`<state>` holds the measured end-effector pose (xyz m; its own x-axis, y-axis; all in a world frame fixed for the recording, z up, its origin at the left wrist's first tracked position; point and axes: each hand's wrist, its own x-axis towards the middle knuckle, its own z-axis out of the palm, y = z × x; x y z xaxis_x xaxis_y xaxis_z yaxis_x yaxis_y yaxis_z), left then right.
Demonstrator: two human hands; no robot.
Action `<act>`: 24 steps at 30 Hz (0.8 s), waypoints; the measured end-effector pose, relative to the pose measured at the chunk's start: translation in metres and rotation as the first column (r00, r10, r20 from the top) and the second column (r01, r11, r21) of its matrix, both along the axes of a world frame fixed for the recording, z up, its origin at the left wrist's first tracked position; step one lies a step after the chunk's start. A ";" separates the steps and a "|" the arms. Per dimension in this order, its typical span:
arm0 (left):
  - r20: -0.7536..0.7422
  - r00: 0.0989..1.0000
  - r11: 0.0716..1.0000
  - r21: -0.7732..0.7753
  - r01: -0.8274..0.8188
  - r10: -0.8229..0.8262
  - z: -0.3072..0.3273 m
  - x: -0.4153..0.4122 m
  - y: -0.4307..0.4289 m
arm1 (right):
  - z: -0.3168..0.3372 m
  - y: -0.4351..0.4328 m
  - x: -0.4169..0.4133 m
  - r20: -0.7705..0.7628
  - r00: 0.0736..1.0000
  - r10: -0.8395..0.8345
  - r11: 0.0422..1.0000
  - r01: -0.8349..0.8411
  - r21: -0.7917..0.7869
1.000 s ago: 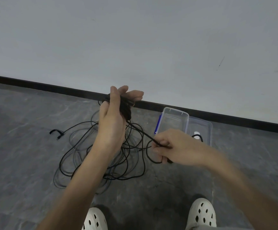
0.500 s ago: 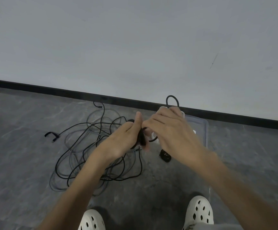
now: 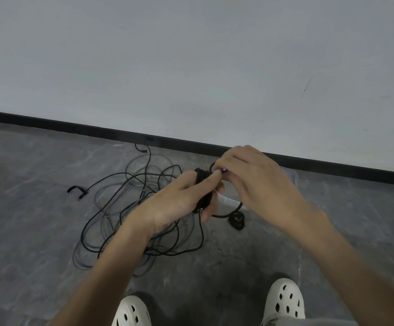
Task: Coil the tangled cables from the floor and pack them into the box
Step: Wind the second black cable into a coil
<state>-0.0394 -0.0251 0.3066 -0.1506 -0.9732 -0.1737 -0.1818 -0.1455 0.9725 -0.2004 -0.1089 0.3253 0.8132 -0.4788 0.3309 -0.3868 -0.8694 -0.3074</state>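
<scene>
Left hand (image 3: 175,203) wrapped round the coiled cable (image 3: 202,184), right hand (image 3: 257,182) just beside, seemingly pinching its plug (image 3: 223,170).

Floor cables (image 3: 125,208) look matt black rubbery plastic, a few greyer, wound cable (image 3: 203,184) same matt black, box (image 3: 291,178) clear smooth plastic, floor (image 3: 26,208) dull grey stone-look w/ pale veins, wall (image 3: 191,55) flat matt paint, skirting (image 3: 50,124) black w/ slight sheen, clogs (image 3: 285,300) white matt plastic.

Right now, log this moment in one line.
left hand grips coil; right hand holds cable; tangle on floor; box behind right hand
</scene>
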 end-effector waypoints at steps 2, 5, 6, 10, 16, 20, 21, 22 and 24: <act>0.056 0.998 0.999 -0.040 -0.021 0.023 0.001 0.000 -0.002 | -0.003 -0.002 -0.001 0.001 1.000 -0.021 0.994 0.021 0.105; 0.122 0.991 0.997 -0.069 -0.037 0.046 0.001 0.000 -0.003 | -0.005 -0.006 0.000 0.056 0.990 -0.132 0.967 0.117 0.224; 0.143 0.988 0.997 -0.065 -0.044 0.053 0.001 0.001 -0.004 | -0.006 -0.007 0.000 0.056 0.983 -0.177 0.952 0.156 0.264; 0.167 0.984 0.998 -0.046 -0.052 0.059 0.002 0.000 -0.003 | -0.009 -0.012 -0.005 0.055 0.938 -0.343 0.900 0.311 0.304; 0.151 0.986 0.997 0.043 -0.070 0.063 0.003 -0.001 -0.001 | -0.010 -0.020 -0.004 0.215 0.844 -0.492 0.859 0.430 0.280; 0.161 0.981 0.993 0.033 -0.111 0.105 0.004 0.001 -0.002 | -0.009 -0.026 -0.010 0.229 0.816 -0.530 0.841 0.473 0.261; 0.175 0.976 0.991 0.027 -0.134 0.127 0.003 0.002 -0.002 | -0.008 -0.028 -0.012 0.221 0.810 -0.543 0.834 0.490 0.253; 0.194 0.969 0.987 0.016 -0.158 0.152 0.003 0.004 -0.002 | -0.007 -0.030 -0.014 0.214 0.803 -0.556 0.826 0.507 0.245; 0.203 0.957 0.977 -0.005 -0.213 0.209 0.002 0.006 -0.002 | -0.005 -0.034 -0.017 0.204 0.791 -0.576 0.813 0.531 0.239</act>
